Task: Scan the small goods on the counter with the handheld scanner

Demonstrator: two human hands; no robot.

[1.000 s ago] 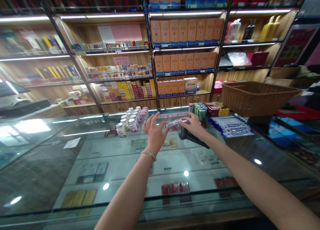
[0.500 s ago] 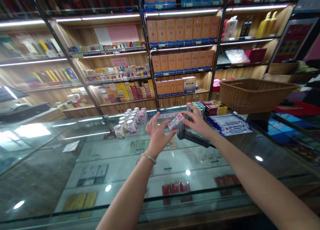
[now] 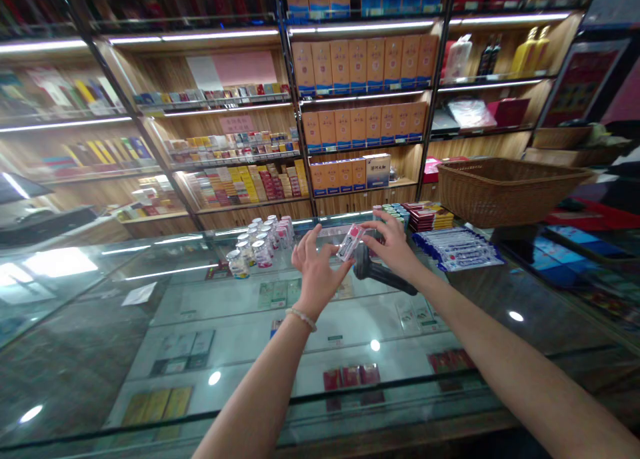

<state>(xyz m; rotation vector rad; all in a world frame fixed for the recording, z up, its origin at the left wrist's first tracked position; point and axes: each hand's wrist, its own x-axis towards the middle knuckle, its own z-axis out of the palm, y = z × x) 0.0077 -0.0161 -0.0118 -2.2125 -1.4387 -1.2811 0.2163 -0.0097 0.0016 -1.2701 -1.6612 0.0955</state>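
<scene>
Above the glass counter (image 3: 310,342), a small white-and-pink pack (image 3: 351,242) is held tilted between both hands. My left hand (image 3: 317,270), with a beaded bracelet at the wrist, pinches its lower left end between thumb and finger. The fingertips of my right hand (image 3: 393,244) grip its upper right end. Just below the pack lies a black handheld barcode scanner (image 3: 385,274), its head partly behind the fingers. To the left stand rows of small round jars (image 3: 260,252) with white lids, and pink packs (image 3: 285,232) beside them.
Blue-and-white wrapped sticks (image 3: 460,249) lie right of my right hand, with red and yellow packs (image 3: 430,214) behind. A brown wicker basket (image 3: 500,196) stands further right. Lit shelves of boxes (image 3: 357,66) line the back wall.
The pack has been turned to stand more upright between the fingers, with more of its printed side showing. Both hands stay in nearly the same place.
</scene>
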